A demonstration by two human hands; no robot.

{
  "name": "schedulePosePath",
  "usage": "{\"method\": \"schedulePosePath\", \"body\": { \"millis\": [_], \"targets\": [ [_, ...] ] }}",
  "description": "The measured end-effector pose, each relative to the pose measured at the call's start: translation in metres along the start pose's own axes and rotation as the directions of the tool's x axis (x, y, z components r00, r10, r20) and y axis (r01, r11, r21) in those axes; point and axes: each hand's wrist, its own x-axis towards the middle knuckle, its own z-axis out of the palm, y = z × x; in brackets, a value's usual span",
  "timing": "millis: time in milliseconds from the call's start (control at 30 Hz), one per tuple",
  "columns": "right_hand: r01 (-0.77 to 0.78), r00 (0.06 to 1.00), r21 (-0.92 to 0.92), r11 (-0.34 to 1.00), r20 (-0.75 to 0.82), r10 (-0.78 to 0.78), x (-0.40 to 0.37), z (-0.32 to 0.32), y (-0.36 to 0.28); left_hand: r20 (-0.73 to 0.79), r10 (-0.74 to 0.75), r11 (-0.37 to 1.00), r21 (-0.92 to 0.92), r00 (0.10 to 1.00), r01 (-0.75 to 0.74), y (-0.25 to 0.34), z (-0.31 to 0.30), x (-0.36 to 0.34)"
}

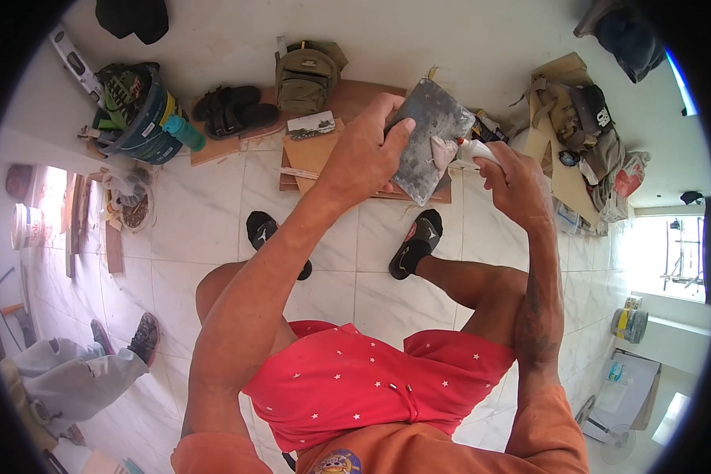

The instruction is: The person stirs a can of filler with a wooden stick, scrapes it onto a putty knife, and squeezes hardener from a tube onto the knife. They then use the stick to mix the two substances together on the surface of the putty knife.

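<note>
My left hand (371,150) grips a flat grey plate (428,110) by its left edge, thumb on top, and holds it tilted in front of me above the floor. A lump of pale pinkish paste (443,153) sits on the plate's lower right part. In my right hand (517,186) is a white squeeze tube (480,151), fingers wrapped around it. Its reddish tip points left, right at the paste. Below the plate, wooden boards (312,162) lie on the tiles.
Along the wall stand a tool bucket (152,118), black sandals (233,110) and an olive backpack (306,79). Bags and cardboard (557,150) are piled at right. Another person's legs (87,379) show at lower left. Wood strips (75,225) and a white pail (28,225) are at left.
</note>
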Motion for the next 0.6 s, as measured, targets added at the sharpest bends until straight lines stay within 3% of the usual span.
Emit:
{"method": "schedulePosePath", "body": {
  "millis": [600],
  "targets": [
    [0.012,1.0,-0.093,0.996,-0.006,-0.012,0.0006,0.0018,-0.0028,-0.016,0.021,0.999,0.038,1.0,-0.02,-0.0025,0.003,-0.0002]
  ]
}}
